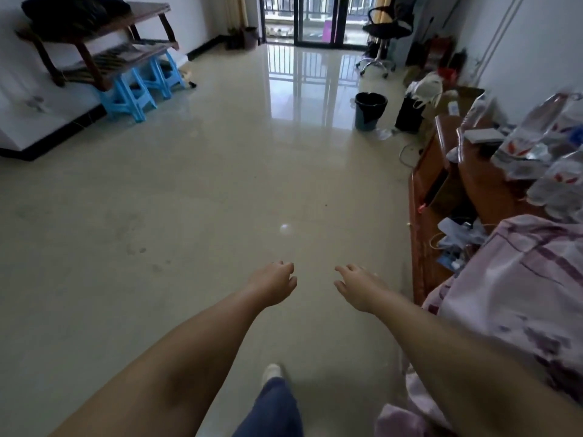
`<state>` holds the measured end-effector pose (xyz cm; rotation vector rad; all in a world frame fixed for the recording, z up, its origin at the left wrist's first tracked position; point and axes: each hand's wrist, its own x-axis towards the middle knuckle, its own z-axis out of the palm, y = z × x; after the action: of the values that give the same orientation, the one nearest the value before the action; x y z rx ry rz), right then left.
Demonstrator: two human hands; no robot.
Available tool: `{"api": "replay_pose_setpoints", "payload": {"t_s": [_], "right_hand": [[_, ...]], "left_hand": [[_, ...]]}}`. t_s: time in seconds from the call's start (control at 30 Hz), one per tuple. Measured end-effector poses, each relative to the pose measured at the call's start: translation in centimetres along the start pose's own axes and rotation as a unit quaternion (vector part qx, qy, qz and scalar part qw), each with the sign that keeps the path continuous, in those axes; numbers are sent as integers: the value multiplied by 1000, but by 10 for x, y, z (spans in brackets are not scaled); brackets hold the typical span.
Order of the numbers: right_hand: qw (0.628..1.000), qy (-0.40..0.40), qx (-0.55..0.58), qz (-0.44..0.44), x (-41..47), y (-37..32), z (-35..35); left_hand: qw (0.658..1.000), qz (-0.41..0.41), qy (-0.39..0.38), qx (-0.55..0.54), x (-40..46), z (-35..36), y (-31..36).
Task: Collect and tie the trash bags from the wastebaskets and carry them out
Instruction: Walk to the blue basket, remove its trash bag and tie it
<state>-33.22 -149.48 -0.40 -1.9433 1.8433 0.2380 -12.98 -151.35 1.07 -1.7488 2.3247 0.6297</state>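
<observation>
Fingers (pixel 285 266) loosely curled, both hands outstretched, empty

Head view looks forward and down across the floor (pixel 205 184) (balcony doors (pixel 304 18) far ahead).

A grey-blue wastebasket (pixel 370 112) is lined with a black trash bag (pixel 371 98). Bright blue stools (pixel 142 88) are seen under a dark brown rack (pixel 104 42). Pale pink bedding (pixel 517 279) is patterned with purple stripes.

Wastebasket (pixel 370 110) stands ahead right (beside a bag (pixel 409 113)), stools (pixel 142 86) left.
</observation>
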Motion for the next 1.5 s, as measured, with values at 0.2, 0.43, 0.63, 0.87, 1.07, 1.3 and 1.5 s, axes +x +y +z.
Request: {"api": "replay_pose_setpoints", "payload": {"t_s": [0.2,0.43,0.63,0.87,1.07,1.3,1.5], "right_hand": [[1000,23,6,7,154,31,-77],[998,29,33,43,297,77,-169],[996,32,40,79,417,147,-238],[996,37,42,73,573,242,-338],[997,30,9,67,695,308,-431],[998,36,0,57,853,357,-505],[995,55,28,76,1010,389,-586]], "left_hand": [[1000,20,15,10,162,-66,-8],[998,50,-7,34,343,-155,-2],[995,83,-21,41,496,-204,26],[997,72,-7,41,687,-268,70],[998,68,6,16,826,-333,107],[997,73,11,13,1001,-390,114],[996,87,9,33,1170,-469,104]]}}
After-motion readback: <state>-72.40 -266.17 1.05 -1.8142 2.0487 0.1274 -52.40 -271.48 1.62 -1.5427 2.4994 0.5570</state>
